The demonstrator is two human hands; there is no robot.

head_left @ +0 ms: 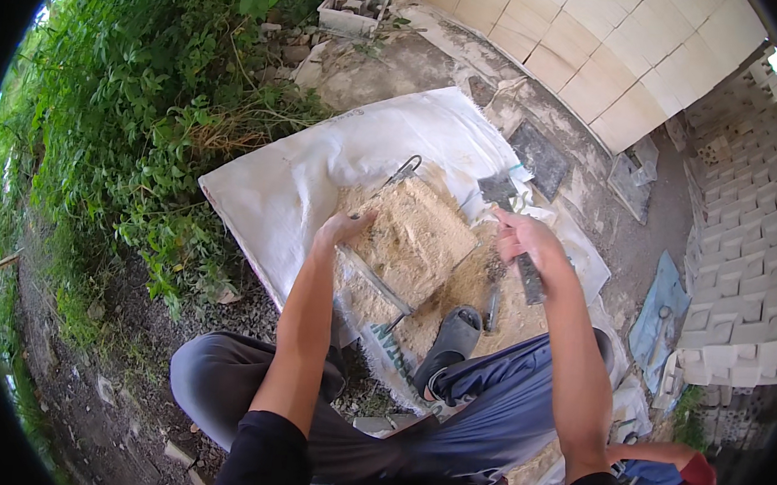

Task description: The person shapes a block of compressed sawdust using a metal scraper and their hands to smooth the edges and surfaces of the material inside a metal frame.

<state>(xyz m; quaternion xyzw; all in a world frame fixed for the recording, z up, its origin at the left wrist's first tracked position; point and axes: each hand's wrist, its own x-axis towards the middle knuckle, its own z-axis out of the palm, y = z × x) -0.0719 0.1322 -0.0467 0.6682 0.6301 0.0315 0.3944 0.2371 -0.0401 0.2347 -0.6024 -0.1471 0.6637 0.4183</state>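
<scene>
A squarish slab (425, 236) thickly covered in pale sawdust-like powder lies in front of me. My left hand (348, 229) closes on its left edge, thumb on top; the fingers underneath are hidden. Along the slab's near-left side runs a thin metal bar (375, 278), and a bent metal rod (402, 170) sticks out at its far corner. Just right of the slab, my right hand (526, 239) is closed around a dark grey flat bar-like tool (531, 280). Beyond that fist is a dark flat piece (498, 190); whether it belongs to the tool I cannot tell.
A white woven sack (271, 176) lies beneath, with powder spread on it. A short metal tool (492, 309) lies beside my sandalled foot (454, 337). Plants (145, 117) grow at left. Stacked pale blocks (737, 276) stand at right; another person (678, 484) is at lower right.
</scene>
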